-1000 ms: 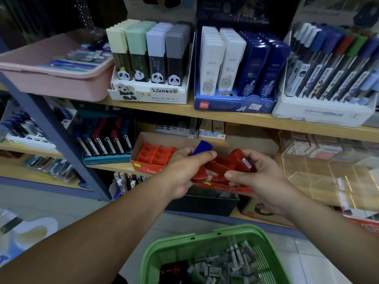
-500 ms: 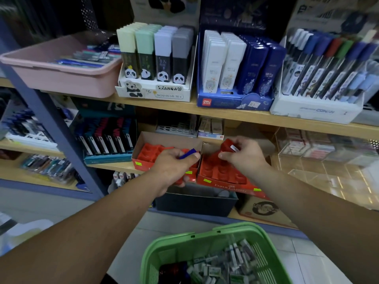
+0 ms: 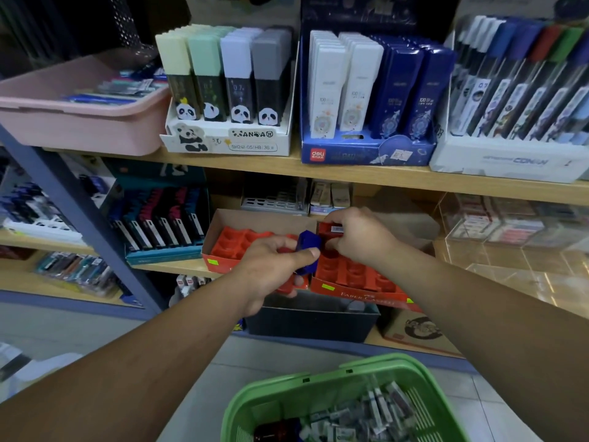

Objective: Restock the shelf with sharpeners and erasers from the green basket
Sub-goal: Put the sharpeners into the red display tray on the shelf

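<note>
A blue sharpener [image 3: 307,250] was held in the grip of the left hand [image 3: 271,269]; a red sharpener [image 3: 331,229] was pinched by the right hand [image 3: 360,237] over a box [image 3: 360,293]; both were judged light, hard, best pinched sideways.

Green plastic basket [image 3: 318,390], slotted and matt; above it a smooth wooden shelf [image 3: 382,178], cardboard trays [image 3: 264,220], a glossy clear case [image 3: 510,247].

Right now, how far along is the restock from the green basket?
Done: the left red cardboard tray and the right red cardboard tray already hold rows of red sharpeners. In hand: the right hand pinches a single red sharpener at the back of the right red cardboard tray; the left hand grips a blue plastic sharpener. Left: the green plastic basket holds a heap of small wrapped erasers.
</note>
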Demonstrator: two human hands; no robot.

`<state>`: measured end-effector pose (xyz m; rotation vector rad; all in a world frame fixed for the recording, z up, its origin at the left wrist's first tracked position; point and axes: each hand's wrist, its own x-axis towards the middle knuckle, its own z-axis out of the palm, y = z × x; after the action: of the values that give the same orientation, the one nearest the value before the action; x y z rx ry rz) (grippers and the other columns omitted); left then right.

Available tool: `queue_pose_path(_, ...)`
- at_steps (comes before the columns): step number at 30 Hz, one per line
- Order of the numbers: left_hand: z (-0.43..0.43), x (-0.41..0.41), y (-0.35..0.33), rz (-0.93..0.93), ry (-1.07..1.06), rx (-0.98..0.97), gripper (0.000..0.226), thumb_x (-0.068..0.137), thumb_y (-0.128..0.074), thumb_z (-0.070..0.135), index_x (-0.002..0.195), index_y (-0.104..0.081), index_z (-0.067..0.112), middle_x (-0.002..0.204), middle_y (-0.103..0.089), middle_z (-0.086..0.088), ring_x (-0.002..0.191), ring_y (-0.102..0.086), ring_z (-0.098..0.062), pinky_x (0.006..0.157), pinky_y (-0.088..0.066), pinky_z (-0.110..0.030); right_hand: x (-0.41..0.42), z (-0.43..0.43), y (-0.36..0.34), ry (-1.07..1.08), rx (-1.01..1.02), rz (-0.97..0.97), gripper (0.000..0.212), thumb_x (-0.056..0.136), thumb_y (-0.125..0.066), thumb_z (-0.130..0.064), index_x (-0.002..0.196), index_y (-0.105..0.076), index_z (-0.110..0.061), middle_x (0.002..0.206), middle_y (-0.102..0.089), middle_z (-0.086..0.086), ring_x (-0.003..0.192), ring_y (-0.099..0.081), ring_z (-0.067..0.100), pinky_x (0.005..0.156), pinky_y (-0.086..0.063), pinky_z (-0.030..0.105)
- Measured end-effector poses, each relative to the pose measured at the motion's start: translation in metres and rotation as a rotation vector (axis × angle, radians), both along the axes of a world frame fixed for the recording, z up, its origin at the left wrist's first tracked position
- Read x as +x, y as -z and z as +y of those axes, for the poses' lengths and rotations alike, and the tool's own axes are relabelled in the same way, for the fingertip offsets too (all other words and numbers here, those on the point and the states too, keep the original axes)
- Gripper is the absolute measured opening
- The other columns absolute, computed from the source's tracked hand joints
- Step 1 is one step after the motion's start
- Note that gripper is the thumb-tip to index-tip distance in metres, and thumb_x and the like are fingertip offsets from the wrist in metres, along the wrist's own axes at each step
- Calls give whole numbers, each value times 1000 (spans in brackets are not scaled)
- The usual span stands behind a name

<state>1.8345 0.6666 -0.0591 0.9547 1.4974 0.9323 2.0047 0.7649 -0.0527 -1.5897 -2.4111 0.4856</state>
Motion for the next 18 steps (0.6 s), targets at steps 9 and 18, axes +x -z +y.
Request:
queue_pose_path(9, 3, -6, 5, -16, -70, -7, 32, 88, -81, 14, 116, -66, 16, 95, -79, -8, 82, -77, -22, 65, -62, -32, 23, -6, -5, 204, -480, 588, 31, 95, -74, -17, 125, -67, -20, 115, -68, 5, 102, -68, 19, 84, -60, 35)
queue_pose_path(18, 3, -3, 0, -55, -20, -4, 36, 90, -79, 11, 121, -63, 18, 96, -80, -6, 85, -79, -22, 59, -58, -32, 43, -15, -8, 308, -647, 914, 32, 88, -78, -7, 117, -69, -17, 111, -78, 9, 99, -77, 24, 89, -63, 42)
